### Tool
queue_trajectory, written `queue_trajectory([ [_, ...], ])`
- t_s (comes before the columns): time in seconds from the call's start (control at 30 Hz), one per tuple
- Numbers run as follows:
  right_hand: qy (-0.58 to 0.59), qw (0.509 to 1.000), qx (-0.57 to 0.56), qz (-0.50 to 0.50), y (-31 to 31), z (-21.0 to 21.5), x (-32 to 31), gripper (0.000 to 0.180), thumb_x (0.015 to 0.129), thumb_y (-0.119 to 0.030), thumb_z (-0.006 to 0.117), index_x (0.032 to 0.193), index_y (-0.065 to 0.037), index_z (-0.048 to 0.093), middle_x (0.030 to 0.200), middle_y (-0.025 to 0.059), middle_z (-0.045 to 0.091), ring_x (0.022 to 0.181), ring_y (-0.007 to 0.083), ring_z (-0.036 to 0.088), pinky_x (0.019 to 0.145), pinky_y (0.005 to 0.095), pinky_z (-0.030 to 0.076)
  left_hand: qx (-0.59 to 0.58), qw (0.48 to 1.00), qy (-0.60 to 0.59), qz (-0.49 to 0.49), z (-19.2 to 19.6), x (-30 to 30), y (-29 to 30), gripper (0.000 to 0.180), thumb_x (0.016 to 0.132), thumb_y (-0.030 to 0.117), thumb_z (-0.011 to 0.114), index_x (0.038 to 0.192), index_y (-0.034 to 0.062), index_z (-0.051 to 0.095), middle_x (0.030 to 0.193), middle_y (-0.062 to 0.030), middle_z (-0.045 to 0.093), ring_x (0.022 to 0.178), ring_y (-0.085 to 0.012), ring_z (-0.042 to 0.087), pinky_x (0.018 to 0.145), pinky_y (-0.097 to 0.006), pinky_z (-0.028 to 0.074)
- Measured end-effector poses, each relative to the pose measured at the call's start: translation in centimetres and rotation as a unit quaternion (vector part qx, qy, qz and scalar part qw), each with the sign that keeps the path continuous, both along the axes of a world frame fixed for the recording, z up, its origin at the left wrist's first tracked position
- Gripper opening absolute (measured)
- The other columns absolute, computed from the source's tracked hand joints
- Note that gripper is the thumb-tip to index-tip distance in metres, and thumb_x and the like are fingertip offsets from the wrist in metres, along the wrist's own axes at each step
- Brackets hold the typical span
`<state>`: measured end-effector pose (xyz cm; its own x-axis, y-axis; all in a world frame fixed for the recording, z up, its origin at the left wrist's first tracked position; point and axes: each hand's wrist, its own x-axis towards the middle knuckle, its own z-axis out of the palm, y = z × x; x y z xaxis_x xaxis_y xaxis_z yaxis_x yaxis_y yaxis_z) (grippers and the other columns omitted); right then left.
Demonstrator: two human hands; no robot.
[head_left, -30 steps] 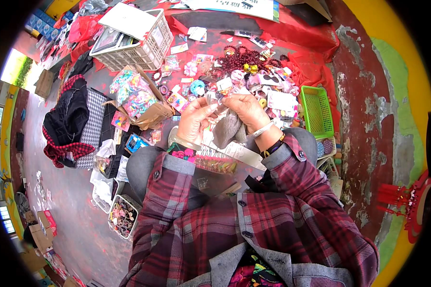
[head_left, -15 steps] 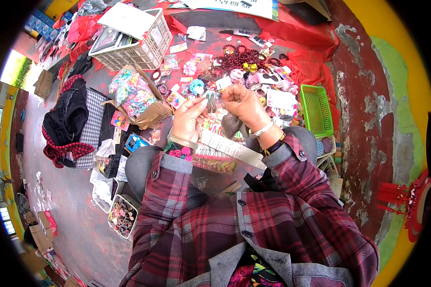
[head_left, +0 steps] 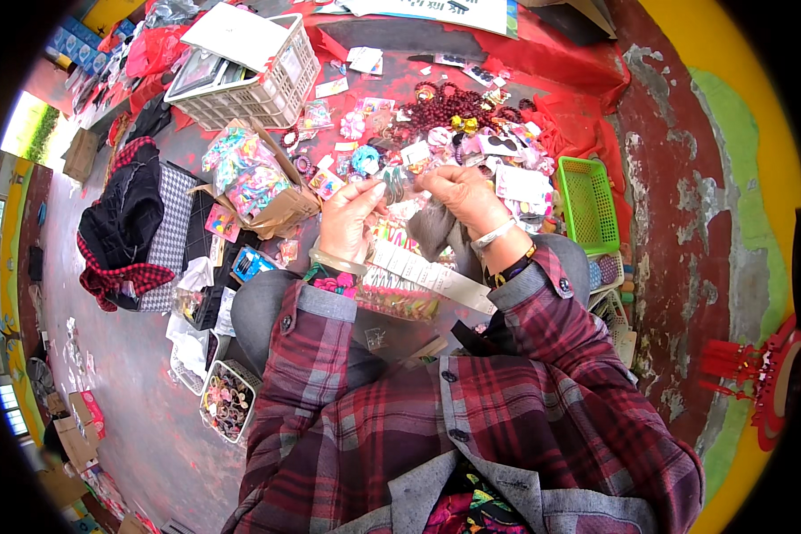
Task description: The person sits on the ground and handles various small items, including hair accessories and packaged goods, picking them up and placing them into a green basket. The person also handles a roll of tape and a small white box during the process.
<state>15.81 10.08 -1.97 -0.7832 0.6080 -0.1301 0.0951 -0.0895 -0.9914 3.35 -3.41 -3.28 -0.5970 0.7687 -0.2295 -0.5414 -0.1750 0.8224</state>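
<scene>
The left hand (head_left: 349, 216) and right hand (head_left: 461, 198) are raised together above the lap, both pinching a small clear packet (head_left: 395, 183) between their fingertips. Its long axis seems to run roughly up and down, upper end pointing away from the person, though it is too small to be sure. Just beyond lie beads and trinkets on a red cloth (head_left: 561, 62), a green basket (head_left: 586, 203) on the right.

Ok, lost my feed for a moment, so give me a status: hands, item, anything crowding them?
Left hand and right hand both raised, pinching one small clear packet between them. Long white strip lies across the lap. Green basket stands apart at right.
</scene>
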Motion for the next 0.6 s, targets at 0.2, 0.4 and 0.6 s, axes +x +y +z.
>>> queue_trajectory([
  [0.2, 0.020, 0.999, 0.025, -0.009, -0.6, 0.7, 0.0, 0.013, 0.074, -0.013, 0.062, 0.078, -0.002, 0.066, 0.073, 0.0040, 0.061, 0.067, 0.0102, 0.055, 0.063, 0.0245, 0.044, -0.030, 0.998, 0.048, 0.002, -0.3, 0.0, 0.0, 0.012, 0.080, 0.005, 0.060, 0.091, -0.0004, 0.060, 0.073, -0.0025, 0.059, 0.059, -0.0086, 0.054, 0.047, -0.015, 0.037],
  [0.4, -0.046, 0.994, 0.095, 0.014, -0.3, 0.5, 0.1, 0.016, 0.073, -0.010, 0.056, 0.082, -0.001, 0.067, 0.083, 0.0098, 0.059, 0.079, 0.0166, 0.057, 0.071, 0.0276, 0.044, -0.031, 0.996, 0.088, -0.012, -0.2, 0.3, 0.1, 0.013, 0.080, 0.006, 0.060, 0.091, -0.0013, 0.060, 0.070, -0.0018, 0.058, 0.057, -0.0069, 0.053, 0.048, -0.016, 0.037],
  [0.6, -0.061, 0.995, 0.066, 0.040, 0.2, 0.2, 0.3, 0.017, 0.072, -0.008, 0.055, 0.083, -0.002, 0.067, 0.079, 0.0080, 0.062, 0.075, 0.0136, 0.056, 0.071, 0.0256, 0.044, -0.065, 0.993, 0.096, -0.013, 0.3, 0.5, 0.0, 0.014, 0.081, 0.006, 0.058, 0.092, -0.0019, 0.061, 0.068, -0.0022, 0.057, 0.056, -0.0069, 0.052, 0.051, -0.018, 0.038],
])
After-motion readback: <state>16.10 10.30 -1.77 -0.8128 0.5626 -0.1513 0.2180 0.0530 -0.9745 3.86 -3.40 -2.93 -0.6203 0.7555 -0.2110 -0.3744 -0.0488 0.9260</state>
